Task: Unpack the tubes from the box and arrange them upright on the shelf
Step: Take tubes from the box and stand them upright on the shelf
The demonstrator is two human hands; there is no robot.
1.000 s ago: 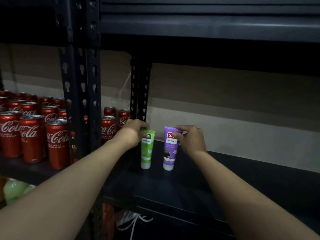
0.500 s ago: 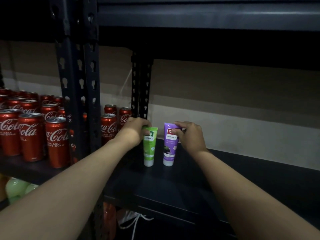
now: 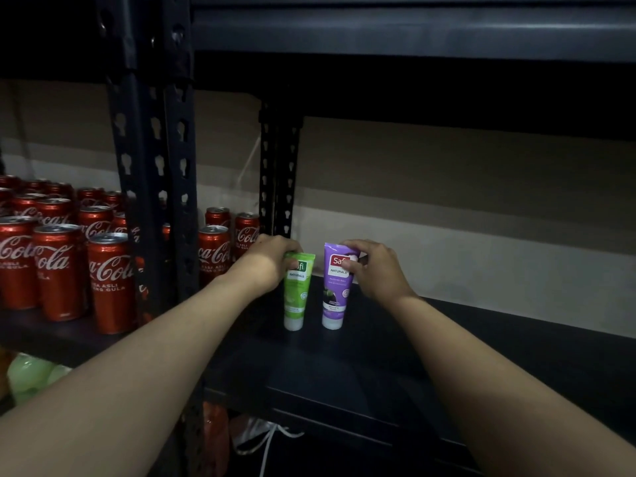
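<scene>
1 green tube (image 3: pixel 295 295) stays pinched by left hand (image 3: pixel 265 267), 1 purple tube (image 3: pixel 335 295) by right hand (image 3: pixel 375 270); both upright, unmoved.

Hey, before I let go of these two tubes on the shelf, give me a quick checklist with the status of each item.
1. The green tube stands cap-down on the black shelf: ok.
2. The purple tube stands cap-down, near upright: ok.
3. Gap between the two tubes: ok.
4. Labels facing out: ok.
5. Tubes stand unaided: cannot tell; the left hand grips the green top, the right hand pinches the purple top.
6. Bare shelf to the right for more tubes: ok.
</scene>
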